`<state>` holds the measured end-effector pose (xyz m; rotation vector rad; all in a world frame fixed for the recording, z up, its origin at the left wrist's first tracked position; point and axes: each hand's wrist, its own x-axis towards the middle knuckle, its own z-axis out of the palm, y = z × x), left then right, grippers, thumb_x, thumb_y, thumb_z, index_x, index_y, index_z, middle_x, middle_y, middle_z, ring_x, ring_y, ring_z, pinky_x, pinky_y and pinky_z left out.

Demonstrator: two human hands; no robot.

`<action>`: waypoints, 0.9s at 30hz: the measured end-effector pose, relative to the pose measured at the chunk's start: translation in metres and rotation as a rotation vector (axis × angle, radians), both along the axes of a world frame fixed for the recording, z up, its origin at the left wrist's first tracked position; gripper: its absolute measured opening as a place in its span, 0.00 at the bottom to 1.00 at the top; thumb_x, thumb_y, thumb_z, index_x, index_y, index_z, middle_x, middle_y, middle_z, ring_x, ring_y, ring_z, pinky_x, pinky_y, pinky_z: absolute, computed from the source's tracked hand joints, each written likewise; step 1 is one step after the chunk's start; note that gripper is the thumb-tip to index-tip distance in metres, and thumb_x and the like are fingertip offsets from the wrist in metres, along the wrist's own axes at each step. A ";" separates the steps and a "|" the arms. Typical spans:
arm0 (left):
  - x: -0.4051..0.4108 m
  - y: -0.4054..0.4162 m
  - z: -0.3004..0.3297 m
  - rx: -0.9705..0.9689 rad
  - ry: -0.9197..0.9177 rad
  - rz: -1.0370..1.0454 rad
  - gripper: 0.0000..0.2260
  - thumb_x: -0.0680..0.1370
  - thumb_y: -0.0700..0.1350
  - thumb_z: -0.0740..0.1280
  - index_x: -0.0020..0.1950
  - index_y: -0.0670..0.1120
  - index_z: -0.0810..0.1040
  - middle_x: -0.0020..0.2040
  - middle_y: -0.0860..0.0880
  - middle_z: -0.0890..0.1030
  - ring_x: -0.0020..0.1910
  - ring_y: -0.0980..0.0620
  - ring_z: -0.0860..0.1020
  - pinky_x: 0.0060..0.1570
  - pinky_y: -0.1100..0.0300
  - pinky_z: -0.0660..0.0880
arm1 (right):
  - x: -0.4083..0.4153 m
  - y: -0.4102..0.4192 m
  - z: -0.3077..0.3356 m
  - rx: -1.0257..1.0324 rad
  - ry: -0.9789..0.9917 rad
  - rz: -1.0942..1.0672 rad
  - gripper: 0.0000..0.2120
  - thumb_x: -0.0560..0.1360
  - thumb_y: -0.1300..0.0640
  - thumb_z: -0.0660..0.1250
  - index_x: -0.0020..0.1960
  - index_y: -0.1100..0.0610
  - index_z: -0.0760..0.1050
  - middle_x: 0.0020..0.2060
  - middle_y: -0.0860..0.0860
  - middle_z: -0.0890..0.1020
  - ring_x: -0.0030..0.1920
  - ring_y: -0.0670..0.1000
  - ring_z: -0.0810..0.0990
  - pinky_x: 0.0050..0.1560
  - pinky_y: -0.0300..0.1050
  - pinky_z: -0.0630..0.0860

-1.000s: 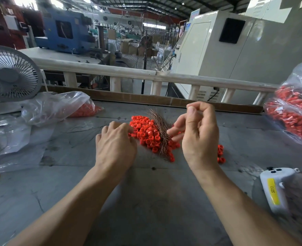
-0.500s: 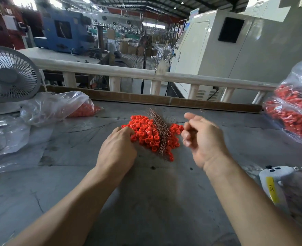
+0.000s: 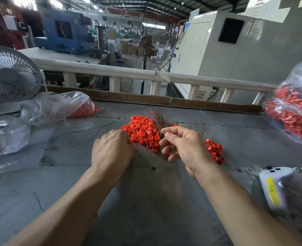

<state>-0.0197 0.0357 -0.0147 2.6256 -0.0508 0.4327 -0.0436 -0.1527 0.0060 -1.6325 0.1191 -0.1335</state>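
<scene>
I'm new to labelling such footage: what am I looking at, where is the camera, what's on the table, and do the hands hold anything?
No machine: these are a person's two bare hands, filmed by one wide-angle camera worn on the head, looking forward and down. On the grey table lies a pile of red plastic rings with a bundle of thin brownish wires across it; a smaller heap of rings lies to the right. The left hand rests at the pile's edge, fingertips hidden. The right hand presses thumb and forefinger together beside the wires; whether they pinch one is too fine to tell. A fan, a white handheld device and a clear bag of red pieces stand around.
</scene>
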 end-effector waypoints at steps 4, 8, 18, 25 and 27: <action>-0.002 -0.010 0.006 -0.398 -0.037 -0.119 0.05 0.75 0.48 0.76 0.46 0.55 0.81 0.41 0.57 0.83 0.43 0.56 0.81 0.44 0.58 0.77 | -0.001 0.001 0.002 -0.010 -0.068 0.018 0.06 0.82 0.65 0.65 0.56 0.60 0.80 0.41 0.55 0.88 0.32 0.50 0.82 0.25 0.41 0.75; -0.008 -0.020 0.018 -0.878 0.025 -0.279 0.07 0.75 0.42 0.77 0.48 0.51 0.82 0.38 0.52 0.86 0.37 0.56 0.84 0.35 0.64 0.77 | -0.005 0.004 0.008 0.038 -0.170 0.039 0.03 0.81 0.63 0.68 0.52 0.58 0.80 0.42 0.55 0.88 0.31 0.52 0.84 0.23 0.41 0.74; -0.016 -0.020 0.028 -1.238 0.115 -0.504 0.11 0.75 0.33 0.72 0.57 0.41 0.82 0.44 0.42 0.87 0.42 0.48 0.87 0.38 0.60 0.83 | -0.011 0.007 0.010 -0.048 -0.308 0.037 0.03 0.79 0.61 0.72 0.51 0.58 0.84 0.39 0.55 0.87 0.37 0.53 0.86 0.37 0.44 0.83; -0.015 -0.021 0.026 -1.303 0.120 -0.515 0.10 0.75 0.33 0.72 0.55 0.40 0.81 0.44 0.42 0.87 0.41 0.46 0.87 0.38 0.57 0.84 | -0.009 0.007 0.008 -0.065 -0.339 0.045 0.03 0.79 0.60 0.72 0.50 0.56 0.85 0.39 0.54 0.87 0.41 0.53 0.87 0.40 0.44 0.84; -0.015 -0.023 0.025 -1.300 0.111 -0.512 0.09 0.75 0.33 0.73 0.54 0.40 0.81 0.44 0.42 0.87 0.40 0.47 0.87 0.37 0.57 0.83 | -0.010 0.008 0.007 -0.057 -0.342 0.046 0.03 0.79 0.61 0.72 0.50 0.56 0.85 0.39 0.55 0.87 0.40 0.53 0.87 0.40 0.45 0.84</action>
